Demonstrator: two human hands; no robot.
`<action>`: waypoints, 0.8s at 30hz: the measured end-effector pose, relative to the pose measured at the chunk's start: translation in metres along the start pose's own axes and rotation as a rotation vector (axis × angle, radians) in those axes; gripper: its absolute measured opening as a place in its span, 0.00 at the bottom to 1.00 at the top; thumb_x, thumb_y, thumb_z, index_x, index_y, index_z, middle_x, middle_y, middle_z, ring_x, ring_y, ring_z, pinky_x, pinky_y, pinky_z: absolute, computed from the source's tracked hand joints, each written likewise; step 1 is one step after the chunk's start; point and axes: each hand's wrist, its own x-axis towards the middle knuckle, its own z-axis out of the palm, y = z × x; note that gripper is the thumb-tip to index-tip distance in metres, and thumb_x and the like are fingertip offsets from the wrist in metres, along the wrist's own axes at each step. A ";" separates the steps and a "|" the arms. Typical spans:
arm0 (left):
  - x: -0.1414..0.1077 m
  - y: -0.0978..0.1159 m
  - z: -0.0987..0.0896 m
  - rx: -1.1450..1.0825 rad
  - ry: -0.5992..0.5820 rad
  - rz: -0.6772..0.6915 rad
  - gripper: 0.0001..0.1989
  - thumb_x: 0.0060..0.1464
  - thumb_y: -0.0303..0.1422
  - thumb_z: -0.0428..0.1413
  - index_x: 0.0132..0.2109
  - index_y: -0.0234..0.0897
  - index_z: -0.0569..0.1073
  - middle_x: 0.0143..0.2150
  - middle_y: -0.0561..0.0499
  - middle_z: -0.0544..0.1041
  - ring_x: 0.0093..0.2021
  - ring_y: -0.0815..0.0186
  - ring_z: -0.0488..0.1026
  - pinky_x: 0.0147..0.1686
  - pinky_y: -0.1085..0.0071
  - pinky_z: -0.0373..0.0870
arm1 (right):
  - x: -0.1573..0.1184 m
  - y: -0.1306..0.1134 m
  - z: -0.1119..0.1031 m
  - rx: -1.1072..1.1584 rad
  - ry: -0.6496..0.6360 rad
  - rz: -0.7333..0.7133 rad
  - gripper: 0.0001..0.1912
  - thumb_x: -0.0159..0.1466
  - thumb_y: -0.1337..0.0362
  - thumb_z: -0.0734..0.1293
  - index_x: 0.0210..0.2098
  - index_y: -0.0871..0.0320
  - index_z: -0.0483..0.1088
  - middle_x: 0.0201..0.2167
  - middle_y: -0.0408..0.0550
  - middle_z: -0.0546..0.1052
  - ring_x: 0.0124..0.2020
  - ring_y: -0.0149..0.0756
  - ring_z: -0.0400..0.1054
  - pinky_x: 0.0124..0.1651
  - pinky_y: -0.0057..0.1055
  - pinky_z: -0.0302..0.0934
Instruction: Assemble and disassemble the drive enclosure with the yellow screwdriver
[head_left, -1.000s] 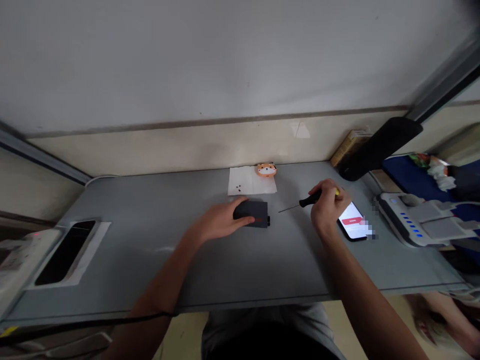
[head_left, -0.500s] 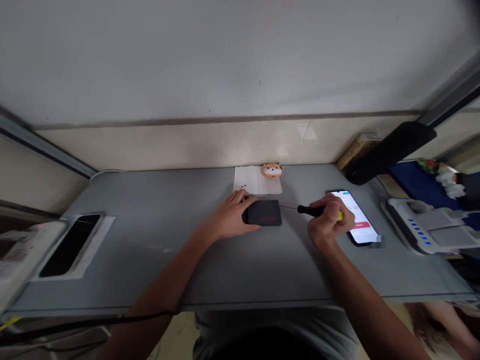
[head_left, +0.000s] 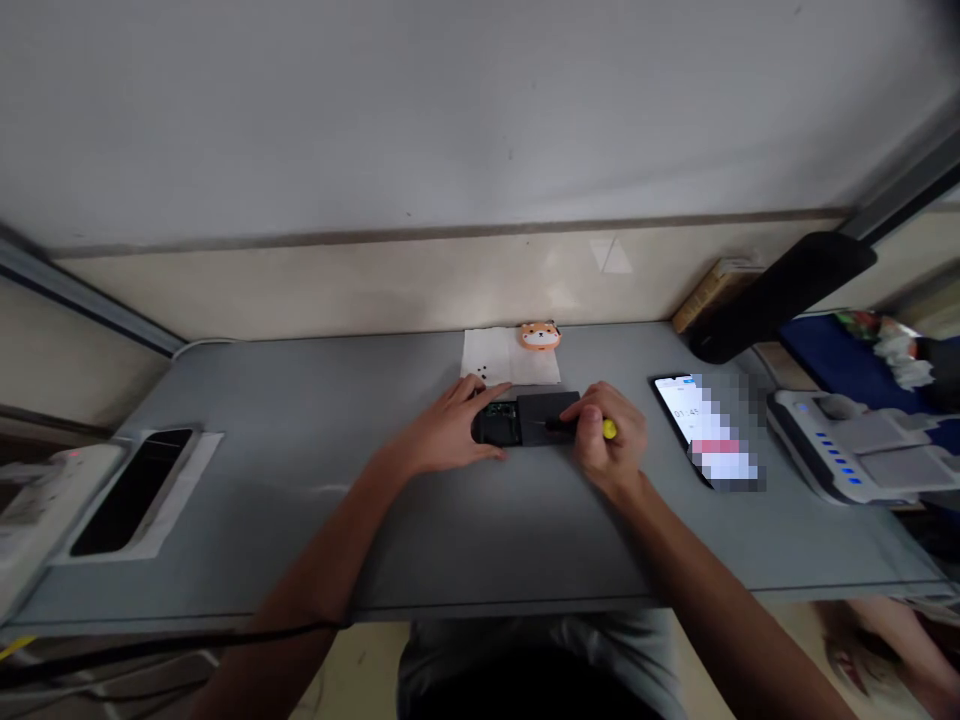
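Near the middle of the grey table (head_left: 300, 480) lies a small dark device (head_left: 499, 424) with green circuitry showing on its left part. My left hand (head_left: 454, 427) grips its left end between thumb and fingers. A flat black cover (head_left: 534, 405) lies over the right side of the device. Closed around a screwdriver (head_left: 609, 429) with a black and yellow handle, my right hand (head_left: 613, 440) rests at the cover's right end. The screwdriver's shaft lies over the cover. Several tiny dark screws (head_left: 482, 372) sit on a white paper (head_left: 491, 352) behind the device.
An orange animal-faced case (head_left: 540, 336) sits on the paper. To the right are a lit phone (head_left: 679, 410), a black cylinder (head_left: 787, 295) and a white device with blue lights (head_left: 832, 450). A dark phone (head_left: 135, 490) and a power strip (head_left: 60, 500) lie left.
The black cover has shifted right relative to the device, exposing the circuitry. My right hand has moved left with the screwdriver, up to the cover.
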 end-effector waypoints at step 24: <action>0.006 -0.054 -0.005 0.199 0.256 -0.068 0.20 0.73 0.41 0.42 0.57 0.43 0.77 0.54 0.44 0.72 0.59 0.53 0.67 0.63 0.51 0.62 | 0.007 0.006 -0.009 -0.030 -0.039 0.030 0.24 0.73 0.57 0.57 0.23 0.54 0.71 0.18 0.44 0.71 0.20 0.33 0.64 0.26 0.33 0.55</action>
